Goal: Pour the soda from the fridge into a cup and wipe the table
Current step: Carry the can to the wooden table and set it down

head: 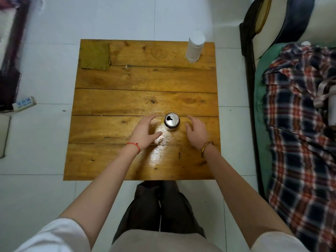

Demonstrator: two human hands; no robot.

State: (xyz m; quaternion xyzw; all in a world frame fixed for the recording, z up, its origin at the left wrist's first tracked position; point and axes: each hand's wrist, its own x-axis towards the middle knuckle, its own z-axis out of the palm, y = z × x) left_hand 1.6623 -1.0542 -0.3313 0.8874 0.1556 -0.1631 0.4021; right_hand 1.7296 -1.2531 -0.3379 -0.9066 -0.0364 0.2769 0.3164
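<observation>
An opened soda can [172, 122] stands upright on the wooden table [143, 99], near its front middle. My left hand [146, 132] hovers just left of the can, fingers relaxed and spread, not touching it. My right hand [196, 131] is just right of the can, fingers loosely curved, holding nothing. A tall white cup [195, 47] stands at the table's far right corner. A folded olive-green cloth [95, 56] lies at the far left corner. A wet, shiny patch [160, 142] spreads on the wood in front of the can.
A bed with a plaid blanket [300, 124] runs along the right side of the table. White tiled floor [45, 133] surrounds the table. A small blue-and-white box [24, 103] lies on the floor at the left, beside dark furniture.
</observation>
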